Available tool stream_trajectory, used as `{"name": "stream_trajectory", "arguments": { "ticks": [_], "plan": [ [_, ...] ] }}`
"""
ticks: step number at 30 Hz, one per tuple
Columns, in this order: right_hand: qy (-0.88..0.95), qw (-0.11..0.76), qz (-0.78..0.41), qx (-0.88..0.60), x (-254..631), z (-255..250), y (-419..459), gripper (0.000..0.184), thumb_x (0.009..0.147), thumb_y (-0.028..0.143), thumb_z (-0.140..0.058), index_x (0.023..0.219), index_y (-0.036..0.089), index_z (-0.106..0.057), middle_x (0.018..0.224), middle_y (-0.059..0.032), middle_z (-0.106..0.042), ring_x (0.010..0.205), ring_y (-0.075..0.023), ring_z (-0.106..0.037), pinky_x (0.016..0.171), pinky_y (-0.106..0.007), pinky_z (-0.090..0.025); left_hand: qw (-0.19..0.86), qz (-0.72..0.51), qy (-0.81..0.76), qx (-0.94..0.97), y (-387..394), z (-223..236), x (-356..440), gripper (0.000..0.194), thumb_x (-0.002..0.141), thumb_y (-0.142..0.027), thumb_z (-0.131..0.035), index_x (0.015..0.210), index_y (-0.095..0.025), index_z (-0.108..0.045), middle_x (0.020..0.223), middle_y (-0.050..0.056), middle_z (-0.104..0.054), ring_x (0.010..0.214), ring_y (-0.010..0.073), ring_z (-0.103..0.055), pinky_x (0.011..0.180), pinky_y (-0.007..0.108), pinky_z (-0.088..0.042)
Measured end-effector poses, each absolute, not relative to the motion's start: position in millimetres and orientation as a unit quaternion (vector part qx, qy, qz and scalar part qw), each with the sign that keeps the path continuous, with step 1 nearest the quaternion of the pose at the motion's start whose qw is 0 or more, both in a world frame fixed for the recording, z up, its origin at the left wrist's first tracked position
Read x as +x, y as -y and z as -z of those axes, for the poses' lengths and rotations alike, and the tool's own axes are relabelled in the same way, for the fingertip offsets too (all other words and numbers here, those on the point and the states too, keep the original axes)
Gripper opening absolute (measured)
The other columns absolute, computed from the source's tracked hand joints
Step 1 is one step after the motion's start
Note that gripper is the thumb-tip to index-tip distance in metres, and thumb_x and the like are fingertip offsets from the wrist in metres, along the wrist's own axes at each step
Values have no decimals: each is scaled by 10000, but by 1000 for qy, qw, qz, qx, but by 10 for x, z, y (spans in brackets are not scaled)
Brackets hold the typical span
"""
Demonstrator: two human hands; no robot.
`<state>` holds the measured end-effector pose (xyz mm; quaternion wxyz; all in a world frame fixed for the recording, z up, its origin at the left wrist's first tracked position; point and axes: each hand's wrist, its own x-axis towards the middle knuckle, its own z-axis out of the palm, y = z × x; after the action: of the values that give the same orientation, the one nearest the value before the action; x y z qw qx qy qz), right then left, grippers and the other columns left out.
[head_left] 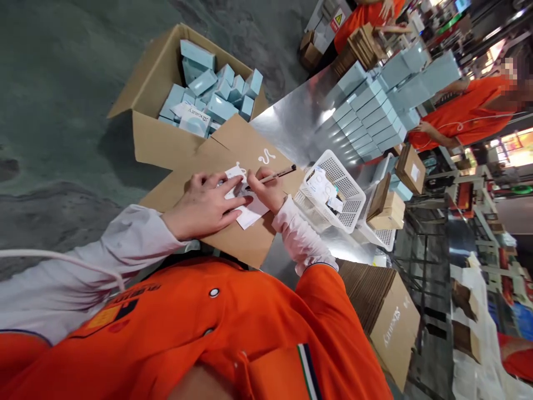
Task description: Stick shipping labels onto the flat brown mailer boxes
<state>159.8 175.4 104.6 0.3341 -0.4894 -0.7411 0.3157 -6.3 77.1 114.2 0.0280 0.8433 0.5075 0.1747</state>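
Observation:
A pen [280,174] is gripped in my right hand [268,191], its lower end pointing down at a white paper card [250,215]. My left hand [208,205] lies over the card with its fingers spread, pressing on it and covering part of it. Beneath both hands is a flat piece of brown cardboard [233,239] with a white printed mark near its far side. What is written on the card is too small and too covered to read.
Beyond my hands, an open carton [152,133] holds several light-blue boxes [204,83]. White baskets [353,208] with papers stand on the metal table [287,114] to the right. Light-blue boxes [370,119] are stacked behind. Folded cartons [400,328] lean nearby. Co-workers [466,108] stand across.

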Motion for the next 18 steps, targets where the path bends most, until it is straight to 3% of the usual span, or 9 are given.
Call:
{"name": "stream_trajectory", "arguments": {
  "ticks": [18],
  "plan": [
    [754, 324, -311, -480, 1594, -998, -1810, 411, 840, 278, -584, 507, 204, -355, 474, 80, -359, 481, -64, -373, 509, -213, -318, 82, -191, -519, 829, -777, -1147, -58, 358, 926, -378, -516, 1217, -365, -723, 1509, 84, -480, 1317, 387, -428, 1025, 613, -305]
  ]
}}
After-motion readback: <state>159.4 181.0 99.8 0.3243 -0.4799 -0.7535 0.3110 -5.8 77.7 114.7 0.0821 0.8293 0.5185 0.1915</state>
